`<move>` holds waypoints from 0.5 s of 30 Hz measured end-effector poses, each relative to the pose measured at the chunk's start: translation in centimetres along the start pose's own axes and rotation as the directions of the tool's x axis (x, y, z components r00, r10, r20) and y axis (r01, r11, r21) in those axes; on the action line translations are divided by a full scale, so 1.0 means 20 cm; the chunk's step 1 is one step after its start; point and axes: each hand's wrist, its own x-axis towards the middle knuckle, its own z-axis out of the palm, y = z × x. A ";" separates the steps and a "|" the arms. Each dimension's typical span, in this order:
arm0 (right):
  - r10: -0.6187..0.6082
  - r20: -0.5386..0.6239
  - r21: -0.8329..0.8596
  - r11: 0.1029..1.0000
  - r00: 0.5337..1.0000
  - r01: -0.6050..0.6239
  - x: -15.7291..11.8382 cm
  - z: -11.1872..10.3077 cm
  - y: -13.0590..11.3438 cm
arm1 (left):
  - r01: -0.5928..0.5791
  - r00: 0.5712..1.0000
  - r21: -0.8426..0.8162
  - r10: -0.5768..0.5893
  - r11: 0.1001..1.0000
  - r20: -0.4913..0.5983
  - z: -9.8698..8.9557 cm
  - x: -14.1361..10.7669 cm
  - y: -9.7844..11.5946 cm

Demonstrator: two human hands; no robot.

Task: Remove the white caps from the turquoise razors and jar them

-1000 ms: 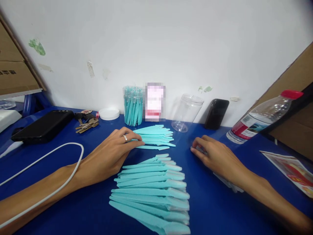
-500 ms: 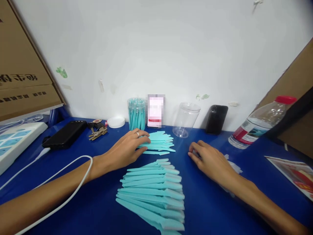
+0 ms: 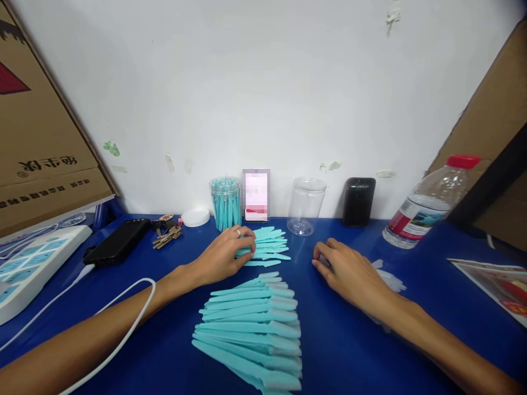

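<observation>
Desk (image 3: 337,351): blue, glossy, set against a white wall (image 3: 267,93) that bears green marks (image 3: 111,148) and scraps of tape (image 3: 393,12). Cartons, two: one (image 3: 45,131) leaning at far left, printed; one (image 3: 489,104) at far right. Left side: white power strip (image 3: 76,237), black box (image 3: 119,238), keys (image 3: 168,236), white lid (image 3: 196,218); a white cable (image 3: 144,312) loops over the left forearm. Along the wall: jar (image 3: 225,207) packed with teal sticks, upright; lit phone (image 3: 256,195), propped, screen blurred; transparent jar (image 3: 306,203), upright; black device (image 3: 359,202), standing. Right side: red-capped bottle (image 3: 420,216), part filled; printed packet (image 3: 494,282), flat. Sticks, loose: front row (image 3: 251,329) fanned at centre; rear pile (image 3: 269,241) behind it, before the phone. Hands, two: left hand (image 3: 228,253), ringed, fingers bent over the rear pile, any pinch hidden; right hand (image 3: 343,271), curled, low over the desk beside pale plastic pieces (image 3: 391,281), its hold impossible to tell.
</observation>
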 end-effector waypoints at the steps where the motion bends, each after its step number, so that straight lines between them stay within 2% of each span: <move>1: 0.001 0.004 0.000 1.000 1.000 -0.001 0.00 0.00 0.00 | 0.004 1.000 -0.002 -0.004 1.000 0.000 0.00 0.00 0.00; 9: 0.021 0.028 -0.014 1.000 0.999 -0.021 0.00 0.00 -0.01 | 0.063 0.998 -0.042 -0.063 0.997 -0.001 0.05 0.02 -0.02; 15: 0.039 0.033 -0.023 0.999 0.999 -0.038 0.01 0.00 -0.01 | 0.100 0.994 -0.182 -0.108 0.978 -0.033 0.04 0.02 -0.03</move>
